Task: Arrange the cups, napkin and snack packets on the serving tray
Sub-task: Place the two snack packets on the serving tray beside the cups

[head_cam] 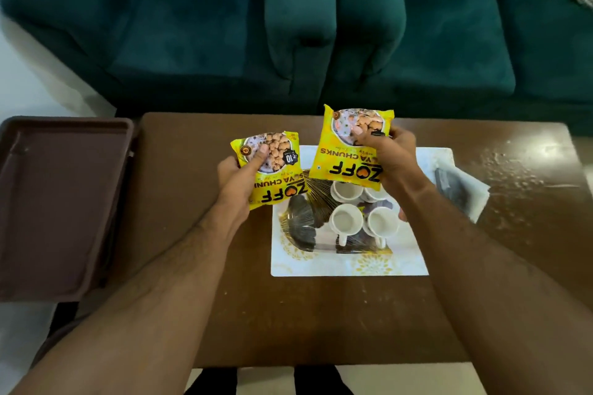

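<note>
The left hand (237, 179) and right hand (390, 157) are each closing around one yellow plastic snack packet (272, 170) (353, 151), holding both above the white patterned rectangular serving tray (349, 263). Four white ceramic cups (346, 220) are standing on that tray. The folded white napkin (462, 189) is lying at the tray's right edge; the packets and, apparently, the napkin are awaiting placement.

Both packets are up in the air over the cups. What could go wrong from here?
1. The left hand and right hand each pinch a yellow packet above the white cups; a dropped packet could topple one.
2. The cups fill the serving tray's right side, so space looks tight.
</note>
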